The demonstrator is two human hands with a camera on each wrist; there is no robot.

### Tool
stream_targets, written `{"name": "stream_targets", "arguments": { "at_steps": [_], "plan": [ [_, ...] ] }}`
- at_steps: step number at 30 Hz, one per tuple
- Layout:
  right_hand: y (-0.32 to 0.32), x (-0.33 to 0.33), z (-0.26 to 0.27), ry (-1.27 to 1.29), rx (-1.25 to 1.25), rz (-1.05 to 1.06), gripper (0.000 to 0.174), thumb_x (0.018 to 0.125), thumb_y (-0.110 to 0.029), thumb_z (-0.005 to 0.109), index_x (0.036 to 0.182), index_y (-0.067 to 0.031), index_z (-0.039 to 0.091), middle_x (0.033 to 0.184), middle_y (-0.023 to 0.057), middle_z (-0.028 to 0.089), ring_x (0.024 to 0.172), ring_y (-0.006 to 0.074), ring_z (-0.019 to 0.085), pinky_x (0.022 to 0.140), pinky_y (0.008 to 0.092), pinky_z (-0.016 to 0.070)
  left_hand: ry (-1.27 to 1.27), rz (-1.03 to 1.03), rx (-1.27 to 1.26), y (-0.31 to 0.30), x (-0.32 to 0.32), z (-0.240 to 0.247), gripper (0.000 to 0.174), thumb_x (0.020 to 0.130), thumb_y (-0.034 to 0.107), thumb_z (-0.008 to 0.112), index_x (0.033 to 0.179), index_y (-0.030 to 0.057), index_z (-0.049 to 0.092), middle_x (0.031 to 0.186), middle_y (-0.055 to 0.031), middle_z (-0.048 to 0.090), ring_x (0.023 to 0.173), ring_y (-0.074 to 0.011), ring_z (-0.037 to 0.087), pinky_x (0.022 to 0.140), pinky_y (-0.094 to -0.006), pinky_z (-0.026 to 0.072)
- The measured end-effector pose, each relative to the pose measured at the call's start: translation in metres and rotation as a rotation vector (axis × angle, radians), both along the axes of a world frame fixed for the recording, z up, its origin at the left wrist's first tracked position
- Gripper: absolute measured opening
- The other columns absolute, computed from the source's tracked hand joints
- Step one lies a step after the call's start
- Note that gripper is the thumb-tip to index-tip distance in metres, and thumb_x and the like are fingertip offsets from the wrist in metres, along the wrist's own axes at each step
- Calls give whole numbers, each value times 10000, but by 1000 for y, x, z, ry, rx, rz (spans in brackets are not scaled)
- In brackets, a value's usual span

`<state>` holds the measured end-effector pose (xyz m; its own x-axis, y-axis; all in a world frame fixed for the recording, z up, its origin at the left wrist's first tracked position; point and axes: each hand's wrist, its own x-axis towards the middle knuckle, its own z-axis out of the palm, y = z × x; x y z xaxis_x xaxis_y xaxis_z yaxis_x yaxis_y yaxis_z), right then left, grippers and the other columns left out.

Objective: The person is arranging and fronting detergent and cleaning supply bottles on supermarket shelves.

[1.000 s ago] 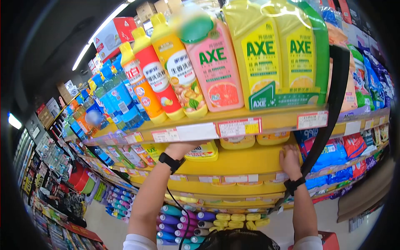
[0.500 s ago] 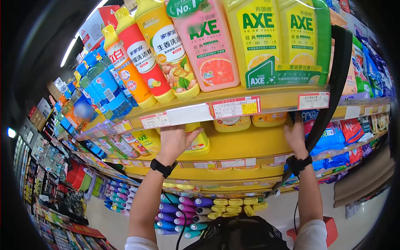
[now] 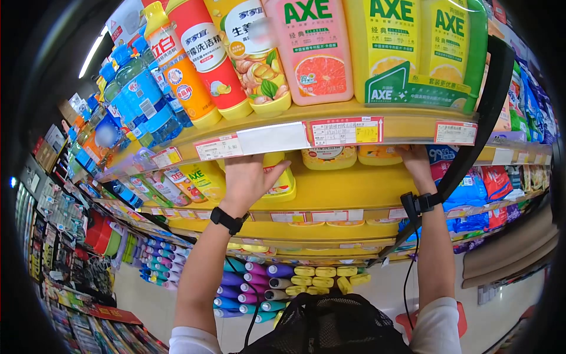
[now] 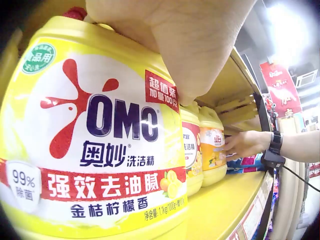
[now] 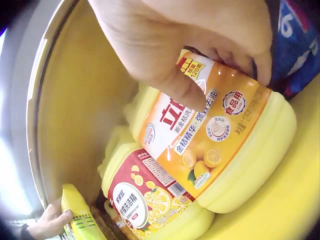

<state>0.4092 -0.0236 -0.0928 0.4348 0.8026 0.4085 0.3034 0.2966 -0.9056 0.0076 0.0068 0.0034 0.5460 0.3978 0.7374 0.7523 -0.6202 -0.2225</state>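
Note:
My left hand [image 3: 244, 184] reaches under the upper shelf edge, its fingertips hidden in the head view. In the left wrist view that hand [image 4: 175, 40] grips the top of a yellow OMO bottle [image 4: 120, 130]; its cap end is partly covered. My right hand [image 3: 420, 168] is at the far end of the same shelf. The right wrist view has this hand [image 5: 190, 45] gripping an upright yellow bottle with an orange label [image 5: 220, 145], thumb across the label and fingers curled near its top. A red-labelled bottle [image 5: 145, 195] stands beside it.
Above, large AXE bottles [image 3: 318, 53] line the upper shelf [image 3: 283, 121], which overhangs both hands. A black post [image 3: 492, 100] rises at the right, with blue packs [image 3: 469, 189] beyond it. Several bottles [image 3: 253, 283] stand low down. Dark cables hang from the wrists.
My right hand has moved from the bare shelf part, past the right end, onto the orange-labelled bottle. My left hand has come into fuller view at the OMO bottle. The head view has shifted nearer.

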Motion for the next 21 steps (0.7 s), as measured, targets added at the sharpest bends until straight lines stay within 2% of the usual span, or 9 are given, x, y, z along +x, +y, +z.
{"name": "stream_targets", "arguments": {
  "at_steps": [5, 10, 14, 17, 21],
  "plan": [
    [8, -4, -12, -56, 61, -31, 501, 785, -8, 685, 1247, 40, 498, 1217, 186, 597, 1192, 313, 554, 1009, 348, 410, 21, 2, 89, 1, 0, 0, 665, 797, 459, 756, 1283, 45, 571, 1215, -199, 590, 1094, -398, 563, 909, -516, 435],
    [19, -14, -18, -210, 47, -57, 511, 761, -70, 713, 1215, 53, 513, 1217, 252, 592, 1169, 387, 565, 995, 376, 440, 23, 27, 101, 2, 0, -3, 674, 796, 470, 756, 1288, 47, 569, 1205, -201, 589, 1100, -394, 558, 915, -520, 429],
    [14, -41, -7, -181, -49, -76, 497, 753, -98, 714, 1196, 43, 538, 1215, 262, 596, 1149, 424, 570, 981, 396, 460, 21, 23, 112, 1, 0, -2, 680, 797, 468, 756, 1298, 50, 563, 1210, -204, 582, 1115, -395, 549, 929, -526, 418],
    [24, -57, -14, -225, -20, -92, 490, 754, -68, 697, 1205, 41, 539, 1215, 261, 599, 1133, 425, 583, 967, 394, 474, -4, 19, 26, 0, 0, -3, 665, 804, 453, 750, 1291, 32, 582, 1243, -230, 574, 1170, -415, 520, 1007, -531, 368],
    [11, -99, 8, -148, -12, -2, 499, 756, -36, 676, 1224, 41, 522, 1199, 260, 602, 1130, 416, 586, 975, 394, 472, 1, 11, 40, 0, 1, -2, 660, 809, 454, 745, 1292, 34, 582, 1237, -226, 577, 1167, -413, 522, 1001, -529, 371]
  ]
}}
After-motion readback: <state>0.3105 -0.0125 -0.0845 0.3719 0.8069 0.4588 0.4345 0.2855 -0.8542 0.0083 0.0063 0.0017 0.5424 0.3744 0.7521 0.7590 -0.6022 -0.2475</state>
